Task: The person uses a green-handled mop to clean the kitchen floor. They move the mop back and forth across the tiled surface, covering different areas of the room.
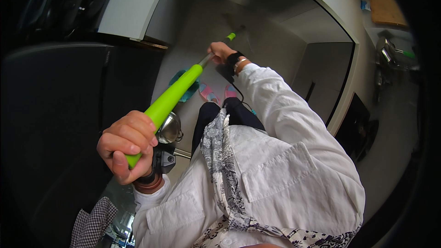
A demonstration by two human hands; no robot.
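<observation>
A long pole with a bright green handle (172, 98) slants up and away from me across the view, probably a mop or broom. My left hand (128, 144) is wrapped around the near end of this handle. Further along, my right hand (220, 52) grips the bare metal shaft (206, 60), just short of a green collar (231, 36). Beyond the collar the far end blurs into the grey floor (255, 38), so its head cannot be made out. Both wrists carry dark bands, and a small dark device sits at the left one.
Pink sandals (207, 92) are on my feet. Beside them lie a teal object (188, 91) and a shiny metal pan or bowl (170, 129). Dark appliance doors (51, 110) flank my left; a counter edge (348, 86) runs along the right. A checkered cloth (93, 222) hangs lower left.
</observation>
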